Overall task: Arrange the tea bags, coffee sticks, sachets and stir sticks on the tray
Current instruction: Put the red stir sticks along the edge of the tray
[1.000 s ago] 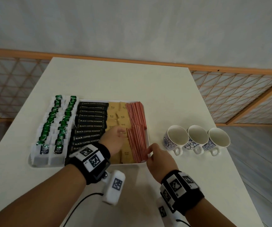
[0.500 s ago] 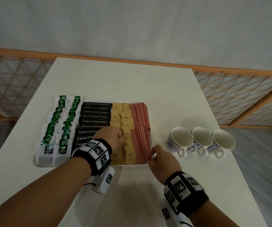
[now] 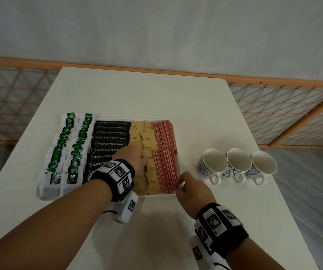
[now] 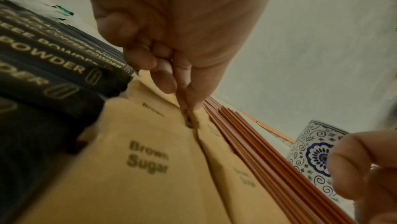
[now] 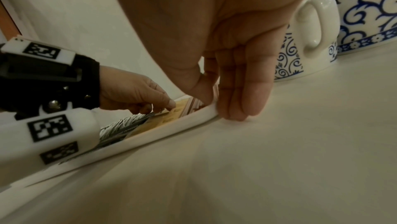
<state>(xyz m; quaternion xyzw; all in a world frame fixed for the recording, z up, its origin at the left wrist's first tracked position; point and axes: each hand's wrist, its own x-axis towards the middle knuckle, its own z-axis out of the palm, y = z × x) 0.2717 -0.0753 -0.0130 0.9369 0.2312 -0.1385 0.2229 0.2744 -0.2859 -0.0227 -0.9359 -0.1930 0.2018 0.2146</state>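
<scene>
Head view is showing the left hand (image 3: 132, 161) reaching over the tray (image 3: 156, 194), fingers curling, pinching a brown sugar sachet (image 3: 150, 157) lying between coffee sticks (image 3: 110, 144) and stir sticks (image 3: 166, 168); the right hand (image 3: 190, 189) is gripping the tray's near right corner, thumb inside, fingers outside; both are staying where they were a moment earlier

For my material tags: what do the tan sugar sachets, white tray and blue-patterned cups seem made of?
Tan sugar sachets: matte paper, apparently; dull, creased faces. White tray: smooth rounded rim, perhaps plastic or melamine, unclear. Blue-patterned cups: probably glazed ceramic; glossy highlights on the handle.
</scene>
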